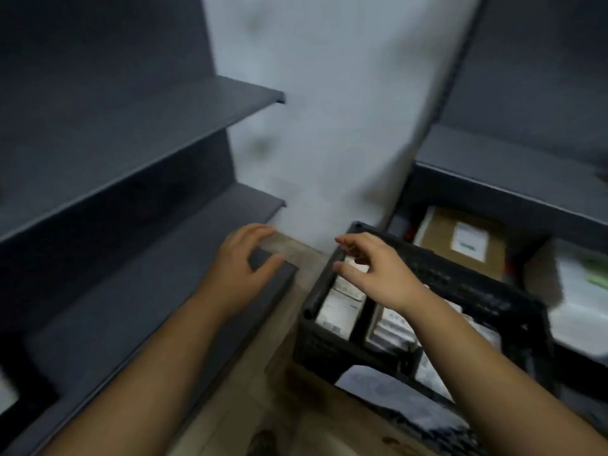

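Fingers [349, 241] spread, right hand [378, 274] hovers over boxes [338, 311] rowed along left wall of crate [321, 287].

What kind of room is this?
Probably a stockroom or storeroom: grey shelves line the left side, a black crate holds labelled packages, and a brown parcel with a white label sits on a low shelf at right.

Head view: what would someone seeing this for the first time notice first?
Two bare forearms reach in from the bottom: the right hand is over white boxes packed in a black crate at centre right, the left hand at the corner of the lowest grey shelf on the left. A brown labelled parcel sits behind the crate on the right.
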The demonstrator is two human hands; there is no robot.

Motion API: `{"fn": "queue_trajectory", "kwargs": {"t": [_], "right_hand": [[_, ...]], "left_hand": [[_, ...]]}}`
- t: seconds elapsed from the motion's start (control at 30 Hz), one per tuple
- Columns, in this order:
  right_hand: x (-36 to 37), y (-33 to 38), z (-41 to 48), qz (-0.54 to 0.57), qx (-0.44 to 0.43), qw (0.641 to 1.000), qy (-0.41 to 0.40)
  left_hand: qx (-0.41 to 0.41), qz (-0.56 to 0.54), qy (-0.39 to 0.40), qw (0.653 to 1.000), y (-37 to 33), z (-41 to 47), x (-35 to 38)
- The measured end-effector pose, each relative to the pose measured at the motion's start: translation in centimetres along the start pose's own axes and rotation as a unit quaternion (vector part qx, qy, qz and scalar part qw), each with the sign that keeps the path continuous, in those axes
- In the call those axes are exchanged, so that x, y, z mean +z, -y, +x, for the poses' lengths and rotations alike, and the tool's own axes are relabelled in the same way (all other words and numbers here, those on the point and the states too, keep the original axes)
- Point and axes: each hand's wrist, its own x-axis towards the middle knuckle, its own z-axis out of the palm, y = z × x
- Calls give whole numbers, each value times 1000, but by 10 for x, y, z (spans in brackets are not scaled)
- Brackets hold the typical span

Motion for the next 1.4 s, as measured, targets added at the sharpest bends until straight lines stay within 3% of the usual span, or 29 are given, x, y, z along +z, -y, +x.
{"fn": "queue_trajectory", "kwargs": {"t": [0.1,0.23,0.43,0.63,0.9,1.27,1.4], "right_hand": [[39,54,-14,10,-103,992,74],[114,154,-56,32,-227,955,189],[231,332,-182,61,-397,861,313],[338,473,-354,56,-505,769,387],[470,617,-579,70,-553,677,481],[643,781,-782,88,-595,577,553],[695,846,-875,92,-631,509,578]], "left_hand": [[-72,73,-73,992,-5,-94,-62],[-201,141,-156,957,-15,-255,-142],[-364,229,-317,845,-78,-497,-237],[-454,291,-402,740,-142,-721,-303],[-573,320,-430,620,-199,-977,-371],[-623,305,-491,527,-174,-1195,-472],[-654,317,-500,470,-186,-1279,-512]]}}
